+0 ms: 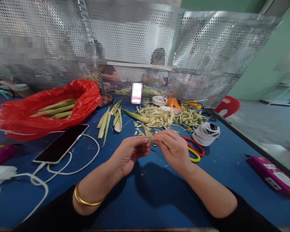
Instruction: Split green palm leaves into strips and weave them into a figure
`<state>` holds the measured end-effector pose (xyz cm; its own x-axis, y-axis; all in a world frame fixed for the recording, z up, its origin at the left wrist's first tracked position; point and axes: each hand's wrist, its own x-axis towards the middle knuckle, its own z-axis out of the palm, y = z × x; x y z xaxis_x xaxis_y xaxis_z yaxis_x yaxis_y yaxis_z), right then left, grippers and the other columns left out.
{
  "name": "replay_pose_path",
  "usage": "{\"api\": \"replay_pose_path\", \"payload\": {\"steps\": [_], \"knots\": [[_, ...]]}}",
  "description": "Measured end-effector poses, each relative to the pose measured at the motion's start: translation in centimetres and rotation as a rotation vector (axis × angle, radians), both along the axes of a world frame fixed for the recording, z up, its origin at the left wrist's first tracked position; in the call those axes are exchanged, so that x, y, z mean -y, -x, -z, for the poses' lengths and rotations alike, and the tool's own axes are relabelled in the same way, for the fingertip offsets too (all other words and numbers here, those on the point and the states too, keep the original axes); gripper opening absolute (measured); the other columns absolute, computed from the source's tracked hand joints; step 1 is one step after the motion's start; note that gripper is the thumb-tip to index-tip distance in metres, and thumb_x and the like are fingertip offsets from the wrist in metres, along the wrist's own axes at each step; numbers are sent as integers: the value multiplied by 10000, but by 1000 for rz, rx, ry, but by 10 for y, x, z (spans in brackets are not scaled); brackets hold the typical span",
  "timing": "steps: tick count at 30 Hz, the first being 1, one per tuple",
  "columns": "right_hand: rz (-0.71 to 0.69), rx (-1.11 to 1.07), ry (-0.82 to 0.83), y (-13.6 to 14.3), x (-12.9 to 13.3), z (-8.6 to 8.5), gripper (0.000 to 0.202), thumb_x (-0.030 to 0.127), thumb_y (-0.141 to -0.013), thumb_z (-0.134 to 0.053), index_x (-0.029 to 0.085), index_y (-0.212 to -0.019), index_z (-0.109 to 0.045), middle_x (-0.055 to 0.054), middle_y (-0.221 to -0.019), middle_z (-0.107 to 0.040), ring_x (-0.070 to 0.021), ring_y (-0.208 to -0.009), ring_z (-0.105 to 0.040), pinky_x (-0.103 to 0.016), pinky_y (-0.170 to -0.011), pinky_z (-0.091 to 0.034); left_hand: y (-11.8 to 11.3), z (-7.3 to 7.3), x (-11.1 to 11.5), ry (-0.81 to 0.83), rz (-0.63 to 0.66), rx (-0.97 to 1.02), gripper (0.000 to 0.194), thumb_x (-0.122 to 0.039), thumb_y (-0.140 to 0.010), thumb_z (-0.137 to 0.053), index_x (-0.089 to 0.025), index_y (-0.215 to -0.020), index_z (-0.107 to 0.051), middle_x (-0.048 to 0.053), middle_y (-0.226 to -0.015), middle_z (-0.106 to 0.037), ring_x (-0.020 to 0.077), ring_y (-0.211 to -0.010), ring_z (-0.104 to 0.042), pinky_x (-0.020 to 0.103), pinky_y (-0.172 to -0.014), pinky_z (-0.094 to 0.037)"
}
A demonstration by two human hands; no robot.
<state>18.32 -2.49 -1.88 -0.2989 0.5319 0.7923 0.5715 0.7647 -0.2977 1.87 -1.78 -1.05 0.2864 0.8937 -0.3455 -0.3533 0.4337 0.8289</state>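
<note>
My left hand (132, 149) and my right hand (172, 146) meet over the blue table, fingertips almost touching. Both pinch a small pale-green leaf piece (147, 132), whose lower end is hidden by the fingers. Just behind them lies a heap of pale shredded strips (157, 116), with a greener heap of knotted bits (189, 118) to its right. Scissors with red and yellow handles (195, 156) rest beside my right hand. Split leaf pieces (103, 125) lie flat beyond my left hand.
On the left stand a red plastic bag (87, 93) of long leaves and a dark phone (62, 143) with white cables. A white thread spool (206, 134) and a purple power bank (273, 174) are at right. A perforated metal screen (135, 35) closes the back, people behind it.
</note>
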Motion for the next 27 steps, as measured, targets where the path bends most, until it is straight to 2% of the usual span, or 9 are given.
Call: {"api": "replay_pose_path", "payload": {"steps": [6,11,16,21,27], "knots": [[-53,-64,171,2,0,-1,133,139,-881,-539,210,-797,-615,-12,-758,-655,-144,-723,-584,-280,-699,-454,-1,1,2,-112,-13,-31,133,-216,-650,-736,-142,-693,-634,0,-675,-624,115,-633,-603,214,-567,-495],[-75,-134,366,2,1,-2,129,161,-857,-568,200,-738,-598,-7,-745,-613,-135,-705,-563,-260,-668,-451,-6,0,5,-295,-122,-220,206,-299,-653,-752,-128,-641,-639,-8,-583,-613,97,-581,-577,194,-567,-471],[-7,-231,528,2,1,-3,66,155,-804,-614,193,-751,-615,7,-716,-630,-129,-669,-566,-244,-635,-447,-9,0,7,-412,-231,-331,154,-264,-626,-766,-130,-658,-698,-2,-573,-666,94,-556,-580,190,-577,-471],[47,-299,600,2,1,-3,65,146,-759,-632,190,-715,-615,8,-683,-648,-134,-642,-587,-250,-612,-456,-7,1,7,-474,-199,-350,134,-225,-620,-760,-158,-735,-740,13,-677,-729,142,-647,-650,226,-642,-509],[-32,-477,723,4,-1,-3,150,143,-712,-647,196,-800,-538,18,-671,-634,-147,-625,-622,-272,-600,-493,-7,-2,10,-606,-217,-472,75,-204,-685,-706,-186,-743,-749,-3,-693,-735,132,-655,-655,205,-635,-499]]}}
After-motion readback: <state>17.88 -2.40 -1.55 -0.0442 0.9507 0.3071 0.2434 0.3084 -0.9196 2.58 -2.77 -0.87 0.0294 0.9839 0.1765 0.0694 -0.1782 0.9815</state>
